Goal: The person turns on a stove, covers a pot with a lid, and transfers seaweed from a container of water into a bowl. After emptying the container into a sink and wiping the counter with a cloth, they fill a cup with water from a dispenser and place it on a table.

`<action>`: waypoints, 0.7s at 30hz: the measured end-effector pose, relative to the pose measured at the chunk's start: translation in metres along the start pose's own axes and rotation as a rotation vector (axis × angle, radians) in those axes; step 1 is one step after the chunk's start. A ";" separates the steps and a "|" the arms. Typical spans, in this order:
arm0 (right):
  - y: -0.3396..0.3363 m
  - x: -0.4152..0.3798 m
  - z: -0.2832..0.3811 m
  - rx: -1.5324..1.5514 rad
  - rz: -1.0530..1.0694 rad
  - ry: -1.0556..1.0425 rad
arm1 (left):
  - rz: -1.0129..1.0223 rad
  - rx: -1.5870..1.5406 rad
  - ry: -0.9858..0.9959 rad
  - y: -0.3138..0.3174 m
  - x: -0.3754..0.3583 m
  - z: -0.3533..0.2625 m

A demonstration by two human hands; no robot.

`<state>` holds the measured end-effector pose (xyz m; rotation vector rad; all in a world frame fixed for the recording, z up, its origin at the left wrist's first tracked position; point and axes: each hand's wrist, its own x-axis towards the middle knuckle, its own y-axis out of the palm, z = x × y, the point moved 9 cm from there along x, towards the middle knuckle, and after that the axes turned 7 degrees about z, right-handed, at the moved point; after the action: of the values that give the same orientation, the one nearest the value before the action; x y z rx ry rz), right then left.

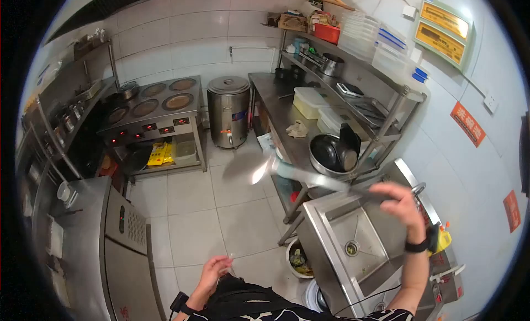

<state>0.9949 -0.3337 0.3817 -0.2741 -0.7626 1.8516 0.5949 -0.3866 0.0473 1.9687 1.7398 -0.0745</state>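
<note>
My right hand (404, 208) is over the steel sink (361, 238), its fingers around the dark handle of a long-handled metal utensil (309, 177). Motion smears the utensil, whose broad shiny head points left over the floor; its exact kind does not show. Low in front of my body, my left hand (212, 274) has loosely bent fingers and nothing in it. Beyond the utensil, a steel bowl (317, 161) on the counter holds black pans (337, 152).
A steel counter (284, 114) with plastic tubs (312, 103) runs along the right, shelves above. A tall steel boiler (228, 114) and a multi-burner stove (152, 108) stand at the back. Left is a steel cabinet (124, 243). A scrap bucket (298, 260) sits beside the sink.
</note>
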 end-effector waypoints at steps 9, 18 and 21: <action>-0.216 0.155 0.140 -0.561 -0.910 -0.189 | 0.227 -0.135 -0.270 -0.042 0.174 -0.043; -0.343 0.320 0.131 -1.343 -1.216 -0.181 | 0.287 -0.082 -0.111 -0.044 0.327 -0.179; -0.361 0.371 0.096 -1.265 -1.293 0.098 | 0.274 -0.130 -0.108 -0.050 0.345 -0.185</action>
<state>1.0645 0.0472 0.7388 -0.4793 -1.4748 0.0002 0.5571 0.0059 0.0654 2.0465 1.3595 0.0263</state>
